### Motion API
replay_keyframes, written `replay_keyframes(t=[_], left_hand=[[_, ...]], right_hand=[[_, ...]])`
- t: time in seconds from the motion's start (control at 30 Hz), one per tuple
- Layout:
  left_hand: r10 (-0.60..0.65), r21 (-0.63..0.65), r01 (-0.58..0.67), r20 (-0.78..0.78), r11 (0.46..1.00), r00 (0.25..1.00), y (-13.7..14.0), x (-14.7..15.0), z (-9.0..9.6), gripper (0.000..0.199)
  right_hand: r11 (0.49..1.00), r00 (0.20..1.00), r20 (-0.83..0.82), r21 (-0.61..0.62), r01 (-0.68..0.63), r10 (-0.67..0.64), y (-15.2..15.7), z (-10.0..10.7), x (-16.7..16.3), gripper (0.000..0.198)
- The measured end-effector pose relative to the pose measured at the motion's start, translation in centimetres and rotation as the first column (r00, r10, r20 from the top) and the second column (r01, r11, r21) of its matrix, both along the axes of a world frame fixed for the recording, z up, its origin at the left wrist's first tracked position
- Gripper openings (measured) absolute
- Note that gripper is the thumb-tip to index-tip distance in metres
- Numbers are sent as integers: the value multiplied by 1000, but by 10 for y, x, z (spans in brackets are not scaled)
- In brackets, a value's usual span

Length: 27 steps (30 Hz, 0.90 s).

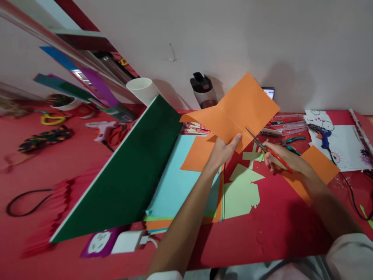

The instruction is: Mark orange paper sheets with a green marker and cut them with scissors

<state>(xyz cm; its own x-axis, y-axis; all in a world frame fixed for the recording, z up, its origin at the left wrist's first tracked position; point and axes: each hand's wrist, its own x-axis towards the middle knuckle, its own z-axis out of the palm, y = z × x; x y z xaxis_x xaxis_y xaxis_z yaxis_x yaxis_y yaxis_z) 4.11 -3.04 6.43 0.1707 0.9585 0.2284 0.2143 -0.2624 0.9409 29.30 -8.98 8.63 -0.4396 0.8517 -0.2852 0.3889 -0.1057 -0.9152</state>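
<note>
An orange sheet of paper (247, 105) with a crease down it is held up over the table by my left hand (224, 149), thumb on its lower edge. My right hand (276, 157) grips red-handled scissors (278, 155), whose blades meet the sheet's lower right part. How far the blades are apart is hard to make out. Below the hands lie pale green paper scraps (240, 198) with cut edges. More orange paper (320, 165) rests under my right forearm, and another orange piece (196, 153) lies on a stack of light blue paper (175, 182).
A dark green board (122, 175) leans upright left of the paper stack. Behind stand a dark-lidded bottle (203, 89) and a white cup (142, 89). A blue glue gun (324, 136) and pliers (294, 142) lie right; a pink glue gun (103, 128) and white charger (128, 241) lie left.
</note>
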Motion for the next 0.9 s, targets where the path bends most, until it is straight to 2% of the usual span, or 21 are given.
replay_keyframes(t=[0.13, 0.5, 0.9], left_hand=[[-5, 10, 4, 18, 1000, 1000, 0, 2, 1, 55], [-16, -20, 16, 21, 1000, 1000, -2, 1, 4, 55], [-14, -11, 14, 15, 1000, 1000, -2, 1, 4, 59]], right_hand=[[998, 1000, -18, -66, -10, 9, 0, 1, -2, 47], [997, 1000, -2, -73, 6, -6, 0, 1, -3, 43], [997, 999, 48, -71, 10, -6, -3, 20, -11, 40]])
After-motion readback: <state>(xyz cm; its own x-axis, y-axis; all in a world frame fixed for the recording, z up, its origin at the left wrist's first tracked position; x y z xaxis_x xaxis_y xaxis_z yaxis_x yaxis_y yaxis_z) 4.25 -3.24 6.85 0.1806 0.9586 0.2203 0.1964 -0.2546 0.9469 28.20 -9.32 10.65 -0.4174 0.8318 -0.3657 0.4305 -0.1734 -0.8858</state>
